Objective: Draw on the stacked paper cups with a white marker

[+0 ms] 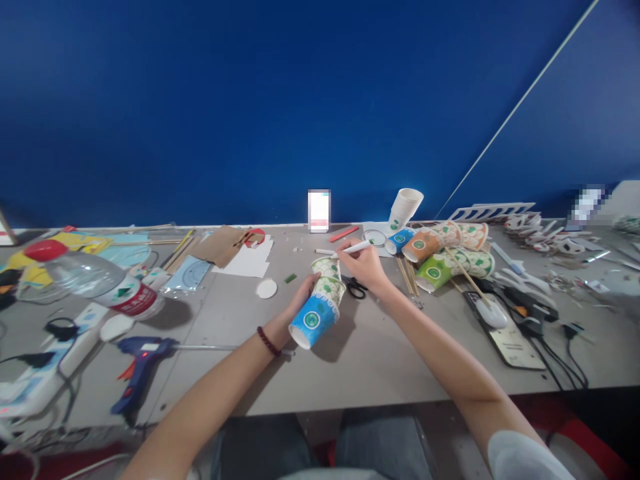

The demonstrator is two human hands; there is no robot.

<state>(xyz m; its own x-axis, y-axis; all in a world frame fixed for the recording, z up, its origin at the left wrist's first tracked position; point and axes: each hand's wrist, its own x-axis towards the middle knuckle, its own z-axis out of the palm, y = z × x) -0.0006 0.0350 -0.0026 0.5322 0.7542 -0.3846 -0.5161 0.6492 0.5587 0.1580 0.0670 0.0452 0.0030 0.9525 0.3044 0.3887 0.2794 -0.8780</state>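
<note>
My left hand [295, 303] is closed around a stack of paper cups [320, 303] lying on its side, its blue mouth end toward me. A dark bead bracelet sits on that wrist. My right hand [364, 265] is shut on a white pen [353, 249], its tip touching the far end of the cup stack. Black scissors [356, 287] lie on the table just under my right hand.
More coloured paper cups [440, 250] with wooden sticks lie at the right, a white cup [404, 208] on top. A blue glue gun [140, 360], a water bottle [95, 280] and a power strip sit at the left. Cardboard, paper, a white disc [267, 288] and cables clutter the grey table [380, 360].
</note>
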